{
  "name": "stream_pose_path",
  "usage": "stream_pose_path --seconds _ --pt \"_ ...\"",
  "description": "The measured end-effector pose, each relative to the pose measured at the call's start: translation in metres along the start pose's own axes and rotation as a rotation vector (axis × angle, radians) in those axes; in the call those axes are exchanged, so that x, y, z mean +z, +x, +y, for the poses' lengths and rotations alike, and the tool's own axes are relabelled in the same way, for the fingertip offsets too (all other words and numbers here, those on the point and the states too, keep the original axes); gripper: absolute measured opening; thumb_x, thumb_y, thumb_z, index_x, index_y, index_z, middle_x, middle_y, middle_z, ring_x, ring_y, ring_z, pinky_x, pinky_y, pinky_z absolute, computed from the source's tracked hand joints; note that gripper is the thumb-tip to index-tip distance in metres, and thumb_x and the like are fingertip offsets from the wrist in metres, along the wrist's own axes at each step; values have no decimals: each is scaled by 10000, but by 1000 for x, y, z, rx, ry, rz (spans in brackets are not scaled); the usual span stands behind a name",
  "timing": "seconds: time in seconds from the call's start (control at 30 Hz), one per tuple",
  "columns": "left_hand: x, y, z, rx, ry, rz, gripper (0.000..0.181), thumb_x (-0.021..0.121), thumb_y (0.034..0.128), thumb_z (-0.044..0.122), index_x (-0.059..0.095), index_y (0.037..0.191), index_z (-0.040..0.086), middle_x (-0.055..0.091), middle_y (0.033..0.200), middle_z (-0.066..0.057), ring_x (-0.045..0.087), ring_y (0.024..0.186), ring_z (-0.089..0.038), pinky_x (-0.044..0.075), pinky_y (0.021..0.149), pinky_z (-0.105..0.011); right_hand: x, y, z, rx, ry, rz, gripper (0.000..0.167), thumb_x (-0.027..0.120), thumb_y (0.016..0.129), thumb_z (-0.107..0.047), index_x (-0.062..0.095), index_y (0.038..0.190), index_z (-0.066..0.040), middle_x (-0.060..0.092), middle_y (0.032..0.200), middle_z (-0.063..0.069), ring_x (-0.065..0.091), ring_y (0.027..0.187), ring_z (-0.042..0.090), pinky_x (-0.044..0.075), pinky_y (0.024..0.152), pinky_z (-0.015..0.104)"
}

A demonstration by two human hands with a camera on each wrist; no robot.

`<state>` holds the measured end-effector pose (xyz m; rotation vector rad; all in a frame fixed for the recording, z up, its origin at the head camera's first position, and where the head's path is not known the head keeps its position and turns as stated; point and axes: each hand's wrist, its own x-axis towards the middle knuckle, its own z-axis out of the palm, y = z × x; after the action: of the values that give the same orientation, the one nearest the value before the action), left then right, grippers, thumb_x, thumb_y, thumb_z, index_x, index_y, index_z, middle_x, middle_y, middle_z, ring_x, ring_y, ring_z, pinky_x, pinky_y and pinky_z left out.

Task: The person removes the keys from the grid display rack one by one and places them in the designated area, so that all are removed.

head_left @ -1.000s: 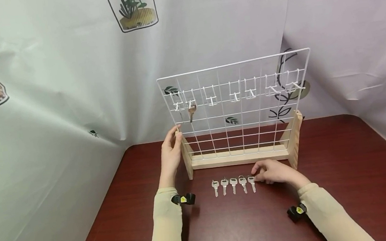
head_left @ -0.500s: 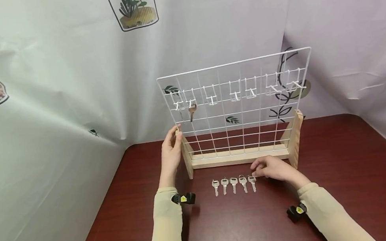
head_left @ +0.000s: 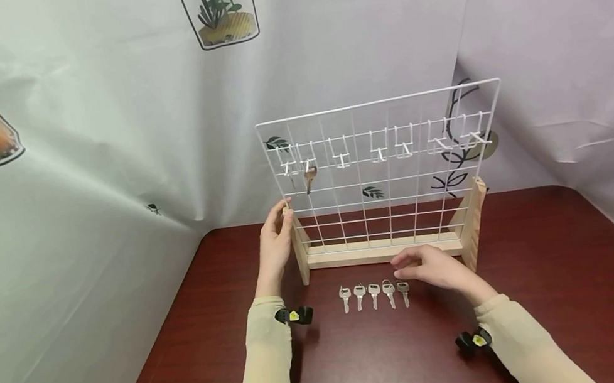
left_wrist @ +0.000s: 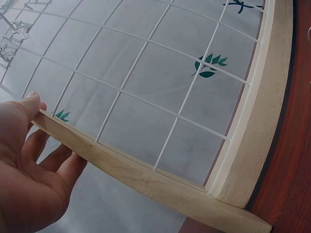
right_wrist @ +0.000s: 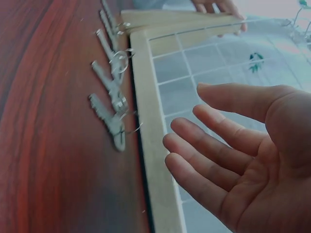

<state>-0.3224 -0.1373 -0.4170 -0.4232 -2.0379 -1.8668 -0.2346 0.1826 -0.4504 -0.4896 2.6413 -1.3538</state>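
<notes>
In the head view, my left hand (head_left: 276,245) grips the left wooden post (head_left: 299,252) of a white wire grid rack (head_left: 351,108). The left wrist view shows the thumb (left_wrist: 32,103) on one side of that post and the other fingers curled beneath. My right hand (head_left: 429,268) hovers just beyond the rightmost key (head_left: 404,293), its fingers loosely spread and holding nothing, as the right wrist view confirms. Several silver keys with rings, including the leftmost key (head_left: 345,299), lie in a row before the rack. A brownish key (head_left: 310,177) hangs from a hook; a thin one hangs left of it.
Several white hooks, such as the middle hook (head_left: 379,153), line the upper grid. A wooden base bar (head_left: 371,252) joins the posts, with the right post (head_left: 475,216) beside my right hand. A printed curtain (head_left: 357,34) stands behind the red-brown table (head_left: 360,362).
My right hand has lifted off the rightmost key and shifted slightly toward the rack, its fingers opening. The keys stay in their row. My left hand keeps its hold on the post.
</notes>
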Motion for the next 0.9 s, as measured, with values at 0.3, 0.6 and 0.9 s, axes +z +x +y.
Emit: stream_pose_path --seconds 0.3,0.6,0.9 --pt "0 0 2 12 -19 -2 380 575 1036 111 563 1399 0 558 1437 -168 495 1358 -304 390 1107 -465 -6 -4 -26 -60 81 18 337 735 932 -216 696 1186 1 732 1106 120 693 1010 190 539 875 292" --pt "5 -7 29 -1 33 -33 380 555 1039 73 533 1393 -65 543 1434 -218 482 1362 -336 395 1111 -465 -17 -3 -50 -93 237 100 344 727 939 -179 685 1234 -6 715 1183 141 686 1047 128 526 881 224" --pt "0 -1 0 -6 16 -6 396 584 1040 193 575 1408 48 570 1436 -119 514 1337 -270 396 1108 -459 -17 17 -81 -111 391 175 393 714 958 -249 659 1288 -43 702 1234 125 697 1063 185 525 925 276"
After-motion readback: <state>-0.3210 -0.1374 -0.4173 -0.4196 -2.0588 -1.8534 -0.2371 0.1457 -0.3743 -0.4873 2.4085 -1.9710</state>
